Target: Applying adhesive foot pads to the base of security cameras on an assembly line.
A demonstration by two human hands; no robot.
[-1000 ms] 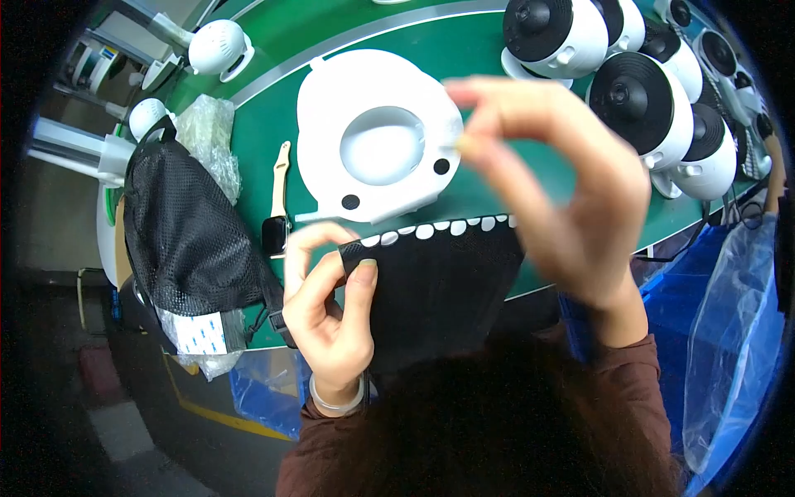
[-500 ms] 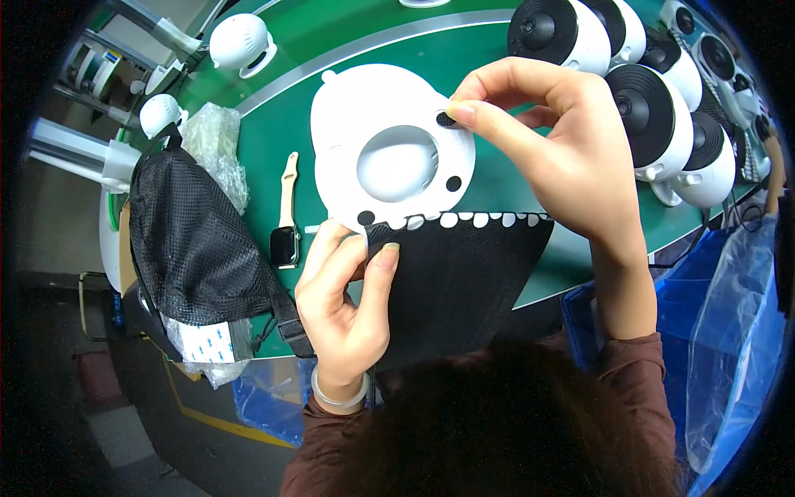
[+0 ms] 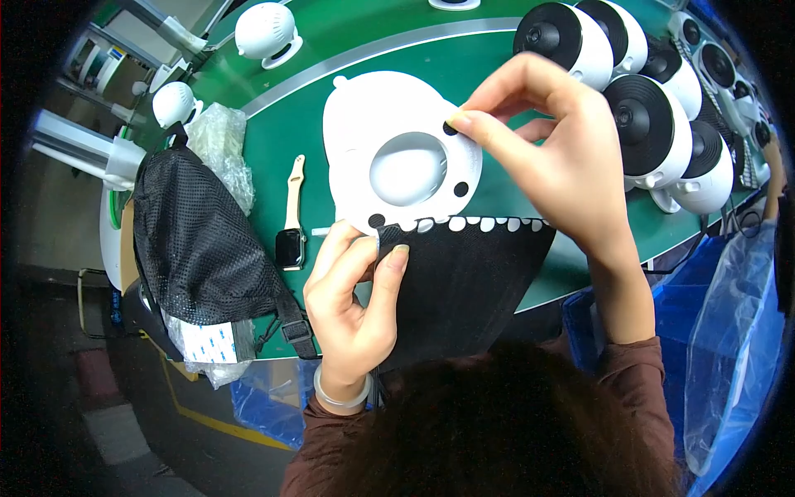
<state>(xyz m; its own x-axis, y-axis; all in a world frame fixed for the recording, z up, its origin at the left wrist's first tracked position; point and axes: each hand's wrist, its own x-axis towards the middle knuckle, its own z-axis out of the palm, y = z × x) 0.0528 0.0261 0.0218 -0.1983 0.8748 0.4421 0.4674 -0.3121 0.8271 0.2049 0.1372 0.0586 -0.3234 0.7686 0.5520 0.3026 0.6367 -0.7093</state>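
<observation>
A white rounded device [image 3: 364,103] lies on the green table with its ring-shaped base turned up. Three round black pads show on that base; one pad [image 3: 461,190] sits at its lower right. My right hand [image 3: 559,137] is closed in a pinch, thumb and forefinger at the upper-right black pad [image 3: 450,129], partly covering it. Between thumb and fingers, my left hand [image 3: 352,302] grips a black sheet of pads [image 3: 468,282] by its upper left corner, just below the base. White round gaps run along the sheet's top edge.
A pale-strapped watch [image 3: 290,248] and a black mesh bag [image 3: 203,240] lie to the left, with bubble wrap [image 3: 222,145] behind. Several white devices with black fronts [image 3: 646,124] crowd the right. Other white devices [image 3: 265,31] stand beyond the metal rail. Blue bins [image 3: 720,331] stand lower right.
The white device, my left hand and the sheet appear slightly farther right. My right fingertips stay at the upper-right pad. The white devices beyond the rail have shifted right.
</observation>
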